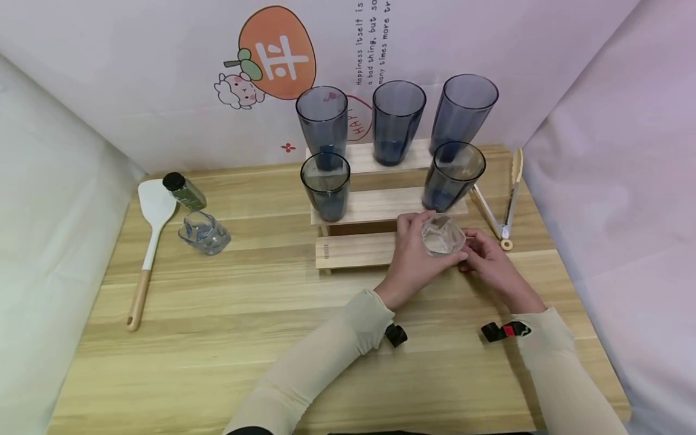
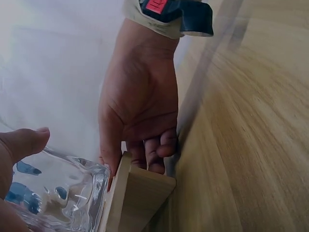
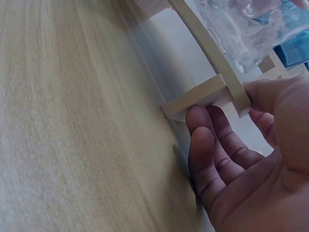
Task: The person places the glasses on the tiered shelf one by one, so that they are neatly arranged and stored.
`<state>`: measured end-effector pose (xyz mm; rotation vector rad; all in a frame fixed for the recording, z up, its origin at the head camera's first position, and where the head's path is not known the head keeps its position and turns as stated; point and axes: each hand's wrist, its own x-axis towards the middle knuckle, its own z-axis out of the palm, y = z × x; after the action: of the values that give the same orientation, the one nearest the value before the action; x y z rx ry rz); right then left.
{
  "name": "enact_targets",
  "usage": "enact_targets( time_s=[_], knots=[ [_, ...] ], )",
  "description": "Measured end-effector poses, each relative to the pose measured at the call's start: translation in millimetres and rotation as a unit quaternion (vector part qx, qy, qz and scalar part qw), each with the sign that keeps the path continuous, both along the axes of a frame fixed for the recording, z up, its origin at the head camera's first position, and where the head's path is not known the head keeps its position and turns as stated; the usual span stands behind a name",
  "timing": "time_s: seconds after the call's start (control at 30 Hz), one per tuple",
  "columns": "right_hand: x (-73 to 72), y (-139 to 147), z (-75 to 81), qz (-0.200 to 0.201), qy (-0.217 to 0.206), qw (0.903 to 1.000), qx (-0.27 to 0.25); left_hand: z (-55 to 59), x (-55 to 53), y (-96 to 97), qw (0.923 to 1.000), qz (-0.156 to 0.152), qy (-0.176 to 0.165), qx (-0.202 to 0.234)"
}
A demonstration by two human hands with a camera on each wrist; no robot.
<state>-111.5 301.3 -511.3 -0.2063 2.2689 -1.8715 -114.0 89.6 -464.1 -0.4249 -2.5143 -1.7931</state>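
Observation:
A small clear glass (image 1: 443,234) stands at the right end of the lowest step (image 1: 356,251) of a three-step wooden rack. My left hand (image 1: 410,260) holds this glass, fingers round its left and back, thumb along its front. My right hand (image 1: 492,269) pinches the right end of that step. In the right wrist view, the right thumb (image 3: 263,94) lies at the top of the board and the curled fingers (image 3: 200,145) are beneath it. The left wrist view shows the right hand (image 2: 140,92) at the board's end, beside the glass (image 2: 72,193).
Blue-grey tumblers stand on the upper steps: a left one (image 1: 326,187) and a right one (image 1: 454,175) on the middle, three taller ones (image 1: 397,124) behind. Tongs (image 1: 508,211) lie to the right. At left are a spatula (image 1: 154,232), a spice jar (image 1: 187,192) and another clear glass (image 1: 206,234).

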Motion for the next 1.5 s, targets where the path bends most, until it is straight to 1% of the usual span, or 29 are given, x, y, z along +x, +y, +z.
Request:
enact_targets(
  time_s=[0.17, 0.37, 0.43, 0.53, 0.63, 0.73, 0.83, 0.9, 0.93, 0.97, 1.03, 1.07, 1.1, 1.13, 1.17, 1.2, 1.27, 1.33, 1.37, 1.4, 1.43, 1.5],
  knots=[
    [0.6, -0.4, 0.8, 0.000, 0.004, 1.0000, -0.003, -5.4, -1.0, 1.3, 0.9993, 0.000, 0.037, -0.012],
    [-0.2, -1.4, 1.1, 0.000, 0.008, 1.0000, 0.000, -7.4, -1.6, 1.9, 0.9968, 0.013, 0.076, -0.020],
    [-0.6, -1.3, 0.4, 0.000, 0.007, 1.0000, -0.002, -7.6, -2.1, 2.2, 0.9950, 0.021, 0.092, -0.035],
    [-1.1, -0.5, -0.6, 0.000, 0.005, 1.0000, -0.004, -8.4, -3.1, 2.6, 0.9907, 0.036, 0.112, -0.067],
    [-1.7, 0.9, -0.9, 0.001, 0.003, 1.0000, -0.006, -8.4, -4.0, 2.0, 0.9887, 0.039, 0.117, -0.086],
    [-1.7, 1.4, -0.7, 0.000, 0.004, 0.9999, -0.014, -6.8, -3.5, -4.5, 0.9916, 0.021, 0.100, -0.079],
    [-1.4, 0.7, -0.4, 0.002, 0.006, 0.9997, -0.023, -1.1, 1.5, -24.7, 0.9943, -0.015, 0.085, -0.062],
    [-0.9, -0.2, -0.1, 0.003, 0.006, 0.9997, -0.024, 6.7, 9.4, -47.5, 0.9940, -0.043, 0.082, -0.059],
    [-0.6, -0.4, 0.1, 0.002, 0.006, 0.9997, -0.025, 10.8, 13.7, -60.9, 0.9928, -0.058, 0.088, -0.057],
    [-0.2, -0.3, 0.3, 0.000, 0.005, 0.9996, -0.026, 16.0, 18.6, -75.6, 0.9910, -0.073, 0.098, -0.055],
    [0.4, 0.0, 0.4, -0.005, 0.002, 0.9996, -0.028, 25.0, 28.1, -106.4, 0.9866, -0.089, 0.125, -0.055],
    [0.6, 0.0, 0.7, -0.007, 0.002, 0.9996, -0.028, 28.0, 32.3, -122.5, 0.9840, -0.089, 0.146, -0.050],
    [0.8, 0.2, 1.0, -0.008, 0.002, 0.9996, -0.028, 30.1, 35.8, -138.4, 0.9810, -0.082, 0.170, -0.044],
    [0.8, 0.4, 1.2, -0.008, 0.001, 0.9995, -0.030, 31.5, 38.5, -154.4, 0.9788, -0.068, 0.191, -0.032],
    [0.7, 0.8, 1.3, -0.007, 0.001, 0.9995, -0.031, 32.0, 40.6, -170.3, 0.9770, -0.045, 0.207, -0.022],
    [0.5, 1.1, 1.3, -0.006, 0.002, 0.9995, -0.030, 31.3, 41.4, -186.1, 0.9753, -0.013, 0.220, -0.015],
    [-0.1, 1.2, 1.5, -0.004, 0.003, 0.9995, -0.032, 28.1, 38.5, -218.6, 0.9671, 0.065, 0.246, -0.006],
    [-0.6, 1.1, 1.3, -0.003, 0.004, 0.9994, -0.034, 22.0, 30.4, -252.1, 0.9538, 0.155, 0.257, -0.013],
    [-0.8, 1.0, 1.0, -0.003, 0.004, 0.9993, -0.036, 17.2, 25.1, -268.7, 0.9452, 0.200, 0.257, -0.022],
    [-0.8, 0.7, 0.6, -0.002, 0.004, 0.9993, -0.038, 12.1, 19.8, -284.7, 0.9370, 0.245, 0.247, -0.033],
    [-0.8, 0.4, 0.2, -0.001, 0.002, 0.9992, -0.040, 6.6, 14.9, -299.8, 0.9294, 0.287, 0.228, -0.041],
    [-0.9, -0.3, -1.1, 0.002, 0.000, 0.9992, -0.041, -4.8, 6.9, -325.3, 0.9184, 0.356, 0.165, -0.049]
  ],
)
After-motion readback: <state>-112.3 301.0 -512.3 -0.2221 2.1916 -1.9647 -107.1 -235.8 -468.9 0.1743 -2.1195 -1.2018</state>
